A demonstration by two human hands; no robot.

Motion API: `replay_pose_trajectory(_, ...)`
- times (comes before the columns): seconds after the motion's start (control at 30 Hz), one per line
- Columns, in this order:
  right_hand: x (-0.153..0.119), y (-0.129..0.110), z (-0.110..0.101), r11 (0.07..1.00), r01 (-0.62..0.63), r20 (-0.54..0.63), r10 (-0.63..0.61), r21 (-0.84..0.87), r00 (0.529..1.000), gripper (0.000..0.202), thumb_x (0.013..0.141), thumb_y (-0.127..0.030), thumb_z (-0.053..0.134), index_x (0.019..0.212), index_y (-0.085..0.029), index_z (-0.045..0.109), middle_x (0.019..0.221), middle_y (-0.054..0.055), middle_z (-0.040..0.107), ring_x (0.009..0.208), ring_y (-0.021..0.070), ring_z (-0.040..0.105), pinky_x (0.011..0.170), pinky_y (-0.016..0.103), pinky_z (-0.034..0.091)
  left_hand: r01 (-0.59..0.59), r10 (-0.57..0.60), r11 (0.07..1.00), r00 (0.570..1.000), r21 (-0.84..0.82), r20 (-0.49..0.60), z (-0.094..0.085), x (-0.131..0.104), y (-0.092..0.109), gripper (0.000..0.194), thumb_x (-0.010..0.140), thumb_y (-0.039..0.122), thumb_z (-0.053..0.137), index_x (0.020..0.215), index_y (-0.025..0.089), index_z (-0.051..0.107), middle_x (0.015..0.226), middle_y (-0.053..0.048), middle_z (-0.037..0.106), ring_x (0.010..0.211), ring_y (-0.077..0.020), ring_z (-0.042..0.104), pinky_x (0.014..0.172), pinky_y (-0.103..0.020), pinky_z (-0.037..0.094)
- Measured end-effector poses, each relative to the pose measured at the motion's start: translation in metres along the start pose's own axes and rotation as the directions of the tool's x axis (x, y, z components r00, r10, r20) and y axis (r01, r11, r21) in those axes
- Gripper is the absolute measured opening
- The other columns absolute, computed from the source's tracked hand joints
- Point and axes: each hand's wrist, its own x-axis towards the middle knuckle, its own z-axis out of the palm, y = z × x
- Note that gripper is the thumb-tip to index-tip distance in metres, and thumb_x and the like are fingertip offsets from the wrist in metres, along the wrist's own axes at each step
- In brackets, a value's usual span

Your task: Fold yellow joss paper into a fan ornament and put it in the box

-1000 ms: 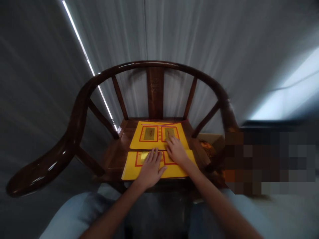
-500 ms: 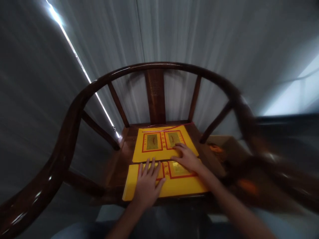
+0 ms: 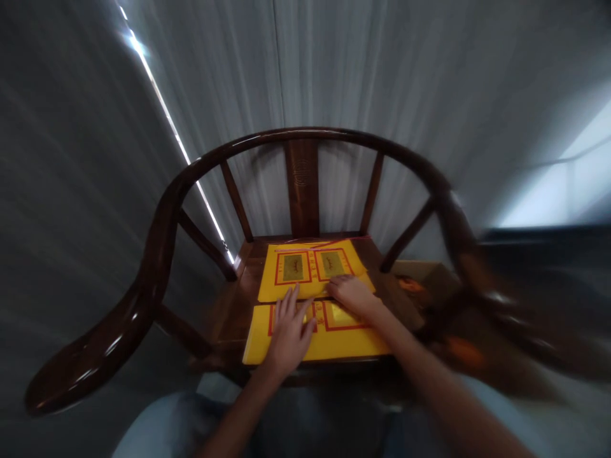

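Two stacks of yellow joss paper with red frames and gold-coloured panels lie on the seat of a wooden armchair. The far stack (image 3: 268, 280) is in full view apart from its near right part, which my right hand (image 3: 352, 294) covers. That hand's fingers are curled together at the near edge of the top sheet, whose right side looks slightly raised. My left hand (image 3: 289, 334) rests flat on the near stack (image 3: 353, 346), fingers stretched toward the gap between the stacks. A thin pink-red strip (image 3: 312, 247) lies across the far stack's back edge.
The chair's curved dark wooden rail (image 3: 305, 133) surrounds the seat (image 3: 233, 318) at back and sides. To the right, below the armrest, stands a cardboard box (image 3: 432, 277) with orange things inside. Grey corrugated sheeting (image 3: 229, 70) rises behind the chair.
My right hand's fingers have curled from spread to closed at the far stack's edge. My left hand has slid slightly forward. The view has shifted a little.
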Motion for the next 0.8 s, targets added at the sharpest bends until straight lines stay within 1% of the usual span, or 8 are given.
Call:
replay_pose_trajectory(0.17,0.025,-0.005,-0.027,0.993,-0.106,-0.071,0.102,-0.046,0.992,0.018,0.094,-0.012,0.048,0.092,-0.016,0.065,0.094,0.011,0.068,0.087,0.0235,0.060,0.077,0.033,0.040,0.059,-0.147,0.927,0.966,-0.371,-0.212,-0.022,0.032,0.033,0.032,0.095,0.036,0.046,0.124,0.027,0.056,0.151,-0.008,0.036,0.143,-0.0253,0.032,0.116,-0.044,0.030)
replay_pose_trajectory(0.3,0.027,-0.006,-0.049,0.977,-0.201,-0.197,0.184,-0.068,0.963,0.027,0.100,-0.018,0.038,0.095,-0.016,0.064,0.095,0.012,0.067,0.089,0.0256,0.057,0.084,0.038,0.038,0.157,-0.392,0.741,0.890,-0.653,-0.232,-0.022,0.040,0.035,0.027,0.094,0.036,0.047,0.117,0.025,0.057,0.136,-0.009,0.052,0.133,-0.0236,0.045,0.112,-0.040,0.037)
replay_pose_trajectory(0.37,0.020,-0.009,-0.056,0.974,-0.218,-0.273,0.193,-0.064,0.943,0.029,0.101,-0.021,0.036,0.094,-0.016,0.064,0.092,0.011,0.066,0.087,0.0248,0.057,0.084,0.038,0.038,0.234,-0.537,0.585,0.829,-0.777,-0.155,-0.019,0.040,0.029,0.026,0.092,0.033,0.049,0.115,0.022,0.058,0.130,-0.010,0.057,0.128,-0.0238,0.051,0.109,-0.040,0.041)
replay_pose_trajectory(0.43,0.013,-0.012,-0.061,0.977,-0.204,-0.305,0.177,-0.058,0.936,0.028,0.101,-0.023,0.037,0.091,-0.016,0.063,0.089,0.010,0.066,0.085,0.0239,0.057,0.081,0.036,0.038,0.321,-0.662,0.384,0.750,-0.866,-0.015,-0.019,0.040,0.025,0.025,0.090,0.027,0.051,0.113,0.021,0.058,0.130,-0.010,0.058,0.124,-0.0239,0.055,0.104,-0.040,0.046)
replay_pose_trajectory(0.53,0.006,-0.017,-0.068,0.980,-0.197,-0.307,0.178,-0.033,0.935,0.028,0.101,-0.024,0.039,0.091,-0.015,0.063,0.088,0.010,0.065,0.084,0.0233,0.058,0.078,0.034,0.039,0.389,-0.717,0.107,0.668,-0.915,0.200,-0.021,0.040,0.027,0.037,0.081,0.007,0.053,0.115,0.020,0.056,0.138,-0.012,0.052,0.125,-0.0225,0.055,0.101,-0.037,0.049)
replay_pose_trajectory(0.63,0.005,-0.023,-0.075,0.980,-0.197,-0.300,0.185,-0.009,0.936,0.027,0.101,-0.022,0.039,0.094,-0.014,0.064,0.092,0.010,0.066,0.086,0.0235,0.059,0.078,0.034,0.040,0.418,-0.654,-0.056,0.671,-0.907,0.350,-0.026,0.040,0.038,0.043,0.076,-0.001,0.053,0.115,0.019,0.055,0.145,-0.012,0.047,0.129,-0.0215,0.052,0.103,-0.033,0.047)
replay_pose_trajectory(0.73,0.004,-0.030,-0.081,0.976,-0.219,-0.307,0.209,0.005,0.928,0.028,0.101,-0.023,0.037,0.098,-0.014,0.064,0.093,0.011,0.067,0.086,0.0233,0.060,0.077,0.033,0.040,0.456,-0.559,-0.219,0.666,-0.863,0.494,-0.029,0.039,0.048,0.021,0.091,0.021,0.050,0.111,0.018,0.055,0.147,-0.011,0.047,0.127,-0.0239,0.054,0.102,-0.036,0.048)
replay_pose_trajectory(0.8,0.000,-0.033,-0.087,0.960,-0.278,-0.342,0.271,0.031,0.900,0.030,0.102,-0.025,0.036,0.097,-0.014,0.064,0.091,0.011,0.067,0.083,0.0223,0.060,0.074,0.032,0.040,0.479,-0.499,-0.312,0.652,-0.820,0.571,-0.030,0.038,0.051,0.030,0.097,0.039,0.039,0.110,0.018,0.056,0.146,-0.012,0.047,0.124,-0.0252,0.057,0.100,-0.037,0.050)
